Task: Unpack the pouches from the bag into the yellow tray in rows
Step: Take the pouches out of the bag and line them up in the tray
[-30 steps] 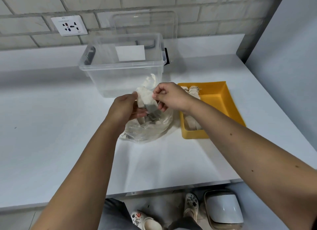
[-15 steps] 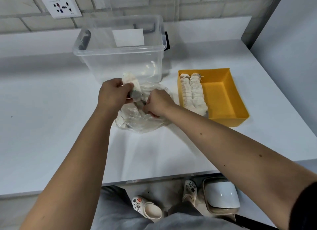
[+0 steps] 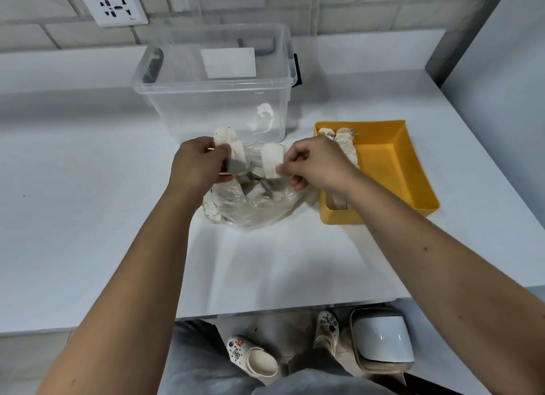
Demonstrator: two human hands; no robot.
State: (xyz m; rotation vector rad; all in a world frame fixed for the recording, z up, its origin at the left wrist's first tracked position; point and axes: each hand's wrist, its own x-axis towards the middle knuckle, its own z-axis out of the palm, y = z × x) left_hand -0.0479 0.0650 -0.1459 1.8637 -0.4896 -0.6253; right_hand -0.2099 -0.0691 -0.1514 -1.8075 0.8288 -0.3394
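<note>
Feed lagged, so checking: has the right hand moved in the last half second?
Yes. The right hand has lifted out of the plastic bag, pinching a pouch, and shifted right toward the yellow tray.

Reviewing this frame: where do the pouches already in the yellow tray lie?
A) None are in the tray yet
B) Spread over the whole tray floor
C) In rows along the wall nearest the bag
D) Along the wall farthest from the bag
C: the pouches run in rows along the yellow tray's wall beside the bag, and the rest of its floor shows bare yellow.
</note>
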